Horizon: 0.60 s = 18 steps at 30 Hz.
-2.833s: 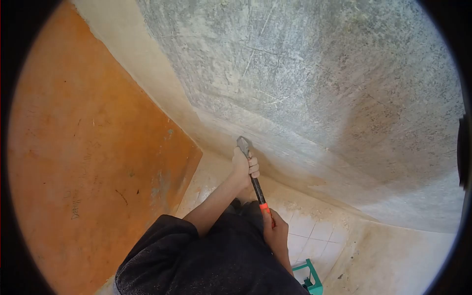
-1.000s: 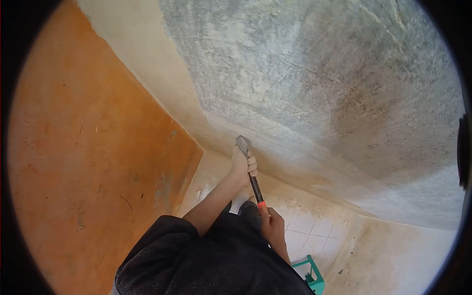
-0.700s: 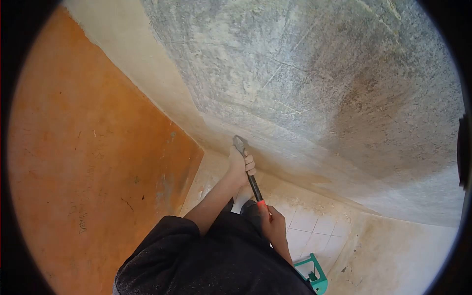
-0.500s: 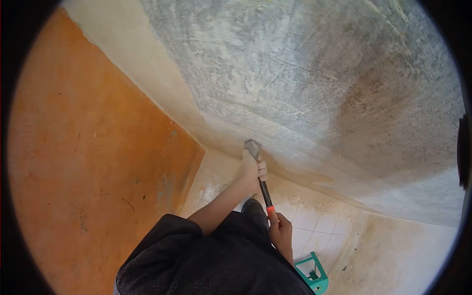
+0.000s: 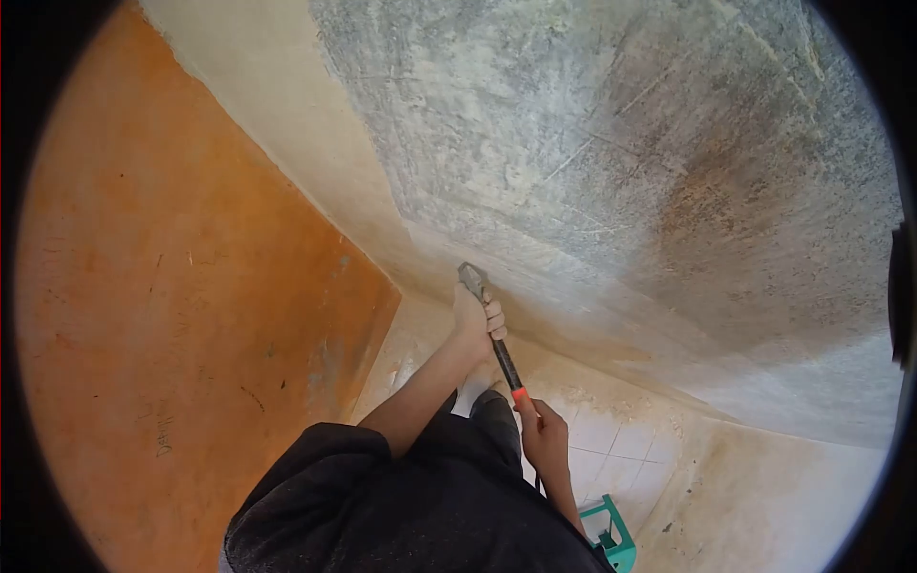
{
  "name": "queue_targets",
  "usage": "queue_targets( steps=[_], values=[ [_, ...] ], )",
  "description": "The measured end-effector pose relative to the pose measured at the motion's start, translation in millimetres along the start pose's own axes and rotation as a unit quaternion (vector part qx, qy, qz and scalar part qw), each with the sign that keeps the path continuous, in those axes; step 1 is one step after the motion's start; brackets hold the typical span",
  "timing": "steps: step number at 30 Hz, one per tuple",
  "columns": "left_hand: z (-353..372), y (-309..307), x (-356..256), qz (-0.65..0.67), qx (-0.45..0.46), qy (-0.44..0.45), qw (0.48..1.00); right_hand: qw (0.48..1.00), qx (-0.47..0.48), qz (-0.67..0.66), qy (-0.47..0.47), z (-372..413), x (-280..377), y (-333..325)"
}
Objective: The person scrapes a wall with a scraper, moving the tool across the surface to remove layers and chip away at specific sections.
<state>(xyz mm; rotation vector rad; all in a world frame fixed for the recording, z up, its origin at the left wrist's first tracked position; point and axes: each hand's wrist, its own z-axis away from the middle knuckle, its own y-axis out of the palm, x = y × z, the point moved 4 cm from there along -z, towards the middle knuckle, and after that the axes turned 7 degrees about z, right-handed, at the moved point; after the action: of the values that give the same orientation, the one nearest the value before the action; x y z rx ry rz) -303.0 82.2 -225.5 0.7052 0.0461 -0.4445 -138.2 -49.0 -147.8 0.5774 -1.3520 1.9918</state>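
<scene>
A long tool with a flat grey head (image 5: 469, 276) and a dark handle (image 5: 505, 363) ending in a red part crosses the middle of the view. Near its head, my left hand (image 5: 475, 315) is wrapped round the upper handle. Lower down, my right hand (image 5: 544, 435) is closed at the red end (image 5: 520, 394). The head is at the lower part of the scraped grey wall (image 5: 535, 143); whether it touches the surface I cannot tell.
An orange panel or wall (image 5: 210, 315) rises at the left. Below are pale floor tiles (image 5: 611, 439) with brownish stains. A green plastic object (image 5: 621, 544) stands at the lower right, beside my right forearm.
The tool's head and my left hand have moved slightly left and up. My right hand has shifted only a little. The view of the walls has shifted slightly.
</scene>
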Motion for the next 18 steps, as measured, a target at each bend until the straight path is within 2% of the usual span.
queue_targets(
  steps=[3,5,8,10,12,14,16,18],
  values=[
    [9.1,9.6,13.4,0.013,-0.029,0.004,0.999,0.999,-0.001,-0.011,0.034,12.1,-9.8,-9.5],
    [19.9,16.4,18.1,-0.021,0.013,-0.026,0.999,0.999,0.006,-0.027,0.038,14.8,-9.1,-4.5],
    [5.3,-1.8,-8.9,-0.002,-0.006,0.002,1.0,0.999,-0.014,-0.028,0.008,2.3,-7.6,9.5],
    [3.1,-1.6,-2.8,0.007,-0.013,0.01,1.0,0.999,0.011,-0.023,0.047,3.8,-7.4,12.4],
    [4.7,2.9,7.8,0.011,-0.017,0.013,1.0,0.999,0.001,-0.032,0.044,12.1,-4.8,2.2],
    [13.7,9.9,17.7,0.0,0.03,-0.034,0.999,0.994,0.001,-0.074,0.075,21.6,-9.6,-1.8],
    [10.7,7.2,7.1,0.007,0.022,-0.034,0.999,0.995,-0.004,-0.067,0.067,11.8,1.5,4.0],
    [0.2,-6.7,-15.5,0.008,-0.001,0.001,1.0,0.999,-0.038,-0.016,-0.031,0.7,15.8,14.4]
  ],
)
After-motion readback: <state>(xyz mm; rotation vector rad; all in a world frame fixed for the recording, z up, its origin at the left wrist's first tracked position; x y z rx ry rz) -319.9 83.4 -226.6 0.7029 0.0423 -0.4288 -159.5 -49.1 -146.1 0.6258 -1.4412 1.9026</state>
